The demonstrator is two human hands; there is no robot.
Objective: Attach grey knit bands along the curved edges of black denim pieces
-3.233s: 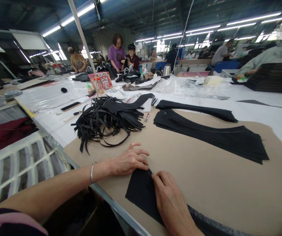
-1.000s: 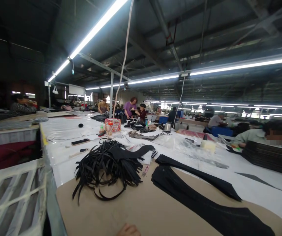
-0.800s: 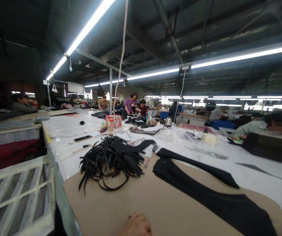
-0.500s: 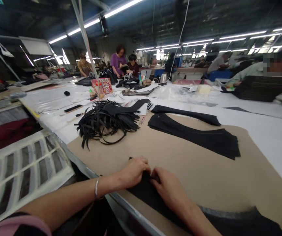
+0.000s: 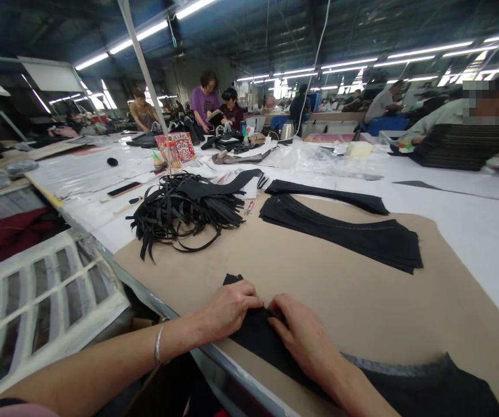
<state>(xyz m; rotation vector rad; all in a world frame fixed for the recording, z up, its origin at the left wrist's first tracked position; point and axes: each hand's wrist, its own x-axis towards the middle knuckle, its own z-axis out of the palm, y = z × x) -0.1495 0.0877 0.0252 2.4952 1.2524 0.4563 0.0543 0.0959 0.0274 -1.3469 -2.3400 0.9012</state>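
While the black cloth [image 5: 255,343] stretches rightward beneath the right forearm, the left hand [image 5: 230,306] and right hand [image 5: 302,336] meet at its left end, curled fingertips pinching it.

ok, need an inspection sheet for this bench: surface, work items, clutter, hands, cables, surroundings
Surface: brown paper sheet over a white table.
Job's things: black fabric piece at the near edge, under both hands.
Clutter: tangle of black strips; stack of black cut pieces; red printed box.
Hands: left hand and right hand on the piece, fingertips meeting; grip unclear.
Cables: white cord hanging from above.
Surroundings: co-workers at the far tables; white slatted rack on the left.
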